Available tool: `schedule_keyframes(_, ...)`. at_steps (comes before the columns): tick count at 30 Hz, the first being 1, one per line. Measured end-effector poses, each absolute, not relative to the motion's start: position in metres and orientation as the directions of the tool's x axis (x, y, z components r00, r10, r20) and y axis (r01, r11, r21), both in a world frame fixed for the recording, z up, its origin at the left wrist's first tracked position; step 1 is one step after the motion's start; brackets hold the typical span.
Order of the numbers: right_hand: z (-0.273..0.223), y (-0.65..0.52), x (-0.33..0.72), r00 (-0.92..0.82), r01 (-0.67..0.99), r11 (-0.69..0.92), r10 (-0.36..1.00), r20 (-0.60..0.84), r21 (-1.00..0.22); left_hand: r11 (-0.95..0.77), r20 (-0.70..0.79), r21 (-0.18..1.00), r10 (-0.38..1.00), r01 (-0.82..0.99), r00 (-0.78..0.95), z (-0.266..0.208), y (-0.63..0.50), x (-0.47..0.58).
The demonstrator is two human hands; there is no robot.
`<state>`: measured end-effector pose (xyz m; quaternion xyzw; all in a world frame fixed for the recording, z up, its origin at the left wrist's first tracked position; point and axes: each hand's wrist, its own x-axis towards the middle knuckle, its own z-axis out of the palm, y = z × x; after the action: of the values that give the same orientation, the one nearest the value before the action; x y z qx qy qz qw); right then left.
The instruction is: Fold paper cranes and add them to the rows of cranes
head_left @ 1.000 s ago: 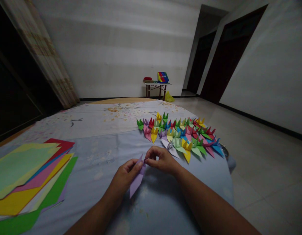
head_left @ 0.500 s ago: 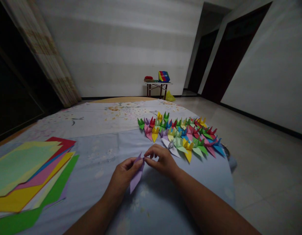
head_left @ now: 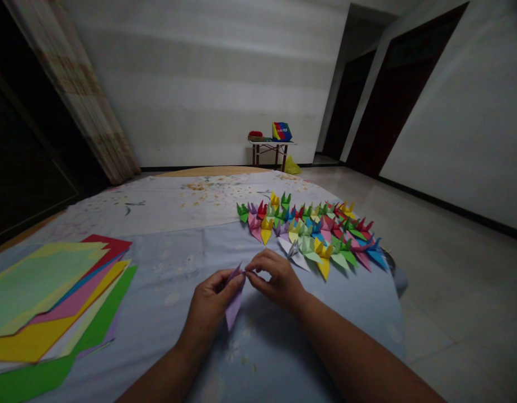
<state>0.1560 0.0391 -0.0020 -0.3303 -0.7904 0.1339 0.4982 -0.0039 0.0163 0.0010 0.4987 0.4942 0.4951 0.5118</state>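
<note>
A folded piece of purple origami paper is held just above the cloth, one long point hanging down. My left hand pinches it between thumb and fingers. From the other side, my right hand has thumb and forefinger closed on a small tip of the same paper, near the left thumb. Part of the folded shape is hidden behind the left fingers. Beyond the right hand stand rows of folded paper cranes in many colours.
Stacked coloured paper sheets lie at the left. A pale blue tablecloth covers the near table, with a white flowered part behind. Against the far wall stands a small table with a colourful box-shaped item on it.
The purple paper has turned slightly, its lower point swinging a little to the right. Both hands keep their grip at nearly the same spot.
</note>
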Motion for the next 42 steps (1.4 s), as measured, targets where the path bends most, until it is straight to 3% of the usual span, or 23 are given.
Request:
schedule_keyframes(24,-0.0021,0.0393,0.1557,-0.356,0.461,0.752,0.644,0.678,-0.472,0.16,-0.154,0.982,0.986,-0.1,0.065,0.0026,0.0158,-0.0002)
schedule_keyframes(30,-0.0006,0.0375,0.1553,-0.381,0.466,0.768,0.623,0.683,-0.44,0.123,-0.123,0.991,0.992,-0.052,0.004,0.0071,0.0153,0.0004)
schedule_keyframes(42,0.0041,0.0342,0.1547,-0.351,0.417,0.75,0.654,0.67,-0.514,0.079,-0.079,0.996,0.997,-0.04,0.016,0.0052,0.0163,-0.0021)
